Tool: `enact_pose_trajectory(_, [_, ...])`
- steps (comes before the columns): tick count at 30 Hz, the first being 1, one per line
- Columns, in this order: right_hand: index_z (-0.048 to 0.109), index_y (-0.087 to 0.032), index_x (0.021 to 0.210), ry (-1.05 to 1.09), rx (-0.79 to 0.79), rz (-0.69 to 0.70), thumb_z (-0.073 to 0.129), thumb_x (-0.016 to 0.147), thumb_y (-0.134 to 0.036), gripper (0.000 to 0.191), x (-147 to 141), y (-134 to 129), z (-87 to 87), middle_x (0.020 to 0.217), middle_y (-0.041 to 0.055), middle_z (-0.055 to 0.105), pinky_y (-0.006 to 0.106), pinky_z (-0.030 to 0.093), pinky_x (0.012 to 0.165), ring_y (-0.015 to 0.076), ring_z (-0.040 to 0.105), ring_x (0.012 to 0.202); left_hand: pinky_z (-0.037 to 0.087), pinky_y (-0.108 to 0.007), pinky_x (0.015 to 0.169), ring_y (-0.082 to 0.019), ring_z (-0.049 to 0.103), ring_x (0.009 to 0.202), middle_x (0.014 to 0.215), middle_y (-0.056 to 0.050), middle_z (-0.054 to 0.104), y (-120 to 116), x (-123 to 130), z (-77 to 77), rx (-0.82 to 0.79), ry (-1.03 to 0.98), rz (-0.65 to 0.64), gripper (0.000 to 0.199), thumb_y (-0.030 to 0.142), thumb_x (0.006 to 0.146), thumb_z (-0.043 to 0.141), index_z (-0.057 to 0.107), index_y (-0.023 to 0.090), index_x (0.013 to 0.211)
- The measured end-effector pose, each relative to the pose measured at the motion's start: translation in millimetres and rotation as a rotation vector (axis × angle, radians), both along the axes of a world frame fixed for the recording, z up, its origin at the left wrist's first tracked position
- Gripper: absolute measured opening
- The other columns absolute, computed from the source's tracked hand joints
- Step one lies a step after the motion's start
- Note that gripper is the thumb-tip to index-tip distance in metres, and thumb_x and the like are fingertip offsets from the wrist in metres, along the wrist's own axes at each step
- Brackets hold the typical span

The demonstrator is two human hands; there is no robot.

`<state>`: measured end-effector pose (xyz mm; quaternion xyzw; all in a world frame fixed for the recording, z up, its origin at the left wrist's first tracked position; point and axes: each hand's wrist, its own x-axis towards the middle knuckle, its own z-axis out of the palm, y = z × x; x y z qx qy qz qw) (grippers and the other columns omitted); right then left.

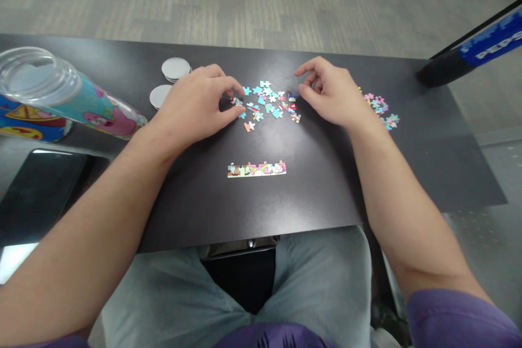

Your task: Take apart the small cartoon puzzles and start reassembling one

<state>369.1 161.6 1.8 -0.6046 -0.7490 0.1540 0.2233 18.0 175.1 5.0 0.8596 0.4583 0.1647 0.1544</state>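
Observation:
Loose puzzle pieces [269, 100], mostly light blue, white and red, lie scattered on the dark table between my two hands. My left hand [207, 99] rests at the left edge of this pile, thumb and fingers apart around a few pieces. To the right of the pile is my right hand [324, 89], its index finger and thumb apart with nothing between them. Closer to me lies a joined strip of puzzle pieces [256, 169] with a straight lower edge. Partly behind my right wrist sits another cluster of pieces [377, 103], pink, yellow and blue.
Two white round discs [175, 68] lie beyond my left wrist. At the left stand a clear-topped colourful container [93, 100] and another colourful one behind it; a black tablet [38, 190] lies nearer. A Pepsi-marked object [481, 46] stands at the right end.

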Motion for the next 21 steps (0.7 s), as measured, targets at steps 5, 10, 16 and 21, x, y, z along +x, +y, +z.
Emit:
enact_pose_trajectory(5, [0.082, -0.035, 0.137, 0.013, 0.002, 0.024, 0.08, 0.111, -0.037, 0.027, -0.2, 0.1, 0.5, 0.11, 0.0072, 0.087, 0.051, 0.061, 0.094, 0.0338, 0.076, 0.089, 0.068, -0.06, 0.126, -0.04, 0.085, 0.133, 0.136, -0.01, 0.09, 1.8, -2.1, 0.4, -0.006, 0.013, 0.016, 0.028, 0.044, 0.114, 0.082, 0.097, 0.038, 0.137])
enact_pose_trajectory(10, [0.082, -0.036, 0.134, 0.018, 0.007, 0.021, 0.08, 0.112, -0.04, 0.023, 0.0, 1.0, -1.1, 0.108, 0.0065, 0.086, 0.049, 0.06, 0.09, 0.0343, 0.078, 0.091, 0.07, -0.057, 0.122, -0.039, 0.086, 0.132, 0.136, -0.009, 0.091, 2.8, -3.0, -1.6, -0.011, -0.004, 0.012, 0.026, 0.05, 0.114, 0.085, 0.097, 0.039, 0.133])
enact_pose_trajectory(16, [0.081, -0.037, 0.132, 0.006, -0.011, 0.014, 0.086, 0.111, -0.048, 0.024, -0.2, 1.1, -0.5, 0.106, 0.0059, 0.087, 0.048, 0.059, 0.086, 0.0345, 0.078, 0.093, 0.071, -0.052, 0.116, -0.037, 0.088, 0.128, 0.138, -0.009, 0.091, 0.1, -1.3, -4.1, -0.002, -0.006, 0.025, 0.028, 0.047, 0.114, 0.085, 0.094, 0.036, 0.137])
enact_pose_trajectory(21, [0.083, -0.039, 0.129, 0.012, -0.015, 0.022, 0.089, 0.107, -0.046, 0.024, -0.2, -0.1, 0.6, 0.105, 0.0059, 0.087, 0.052, 0.061, 0.088, 0.036, 0.078, 0.091, 0.072, -0.054, 0.114, -0.036, 0.089, 0.121, 0.138, -0.011, 0.092, 3.4, -3.2, -6.9, 0.01, -0.015, 0.06, 0.026, 0.042, 0.117, 0.078, 0.093, 0.033, 0.136])
